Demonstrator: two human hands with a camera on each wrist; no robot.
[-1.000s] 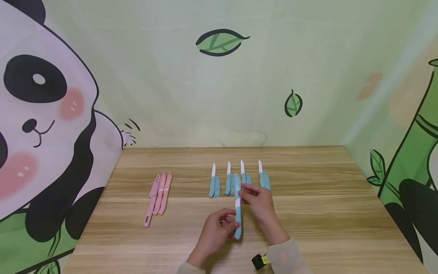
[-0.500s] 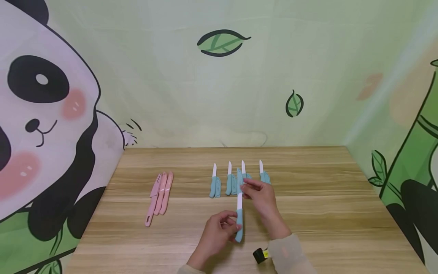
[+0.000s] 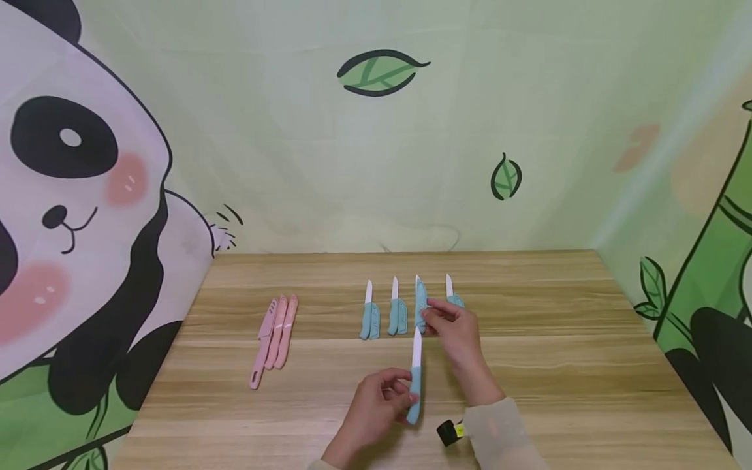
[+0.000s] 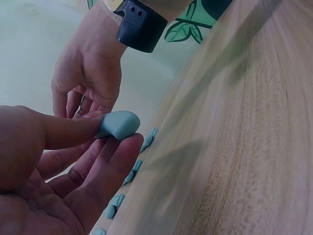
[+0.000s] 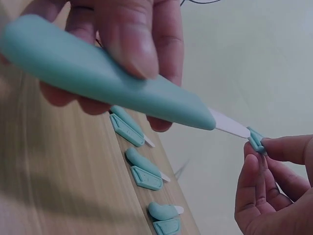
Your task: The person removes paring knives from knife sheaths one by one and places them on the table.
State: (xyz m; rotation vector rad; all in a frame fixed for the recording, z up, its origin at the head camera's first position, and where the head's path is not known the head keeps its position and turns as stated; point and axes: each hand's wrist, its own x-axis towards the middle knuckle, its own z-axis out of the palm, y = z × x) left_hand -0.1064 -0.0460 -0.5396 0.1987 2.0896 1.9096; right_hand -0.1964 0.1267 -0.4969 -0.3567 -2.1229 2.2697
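While the left hand [image 3: 376, 405] is pinching a blue knife [image 3: 416, 377] by its handle above the tabletop [image 3: 558, 378], the right hand [image 3: 457, 331] is pinching a sheath [image 3: 420, 305] by its tip, likely for alignment, and bare knives [image 3: 365, 322] are lying beside sheaths [image 3: 375, 321] toward the far edge, presumably keeping pairs together, pink knives [image 3: 275, 335] toward the left.

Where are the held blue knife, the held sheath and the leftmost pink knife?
Held blue knife [image 5: 122, 90]: right wrist view, on the handle.
Held sheath [image 3: 420, 299]: head view, on its flat face.
Leftmost pink knife [image 3: 262, 346]: head view, on the handle.
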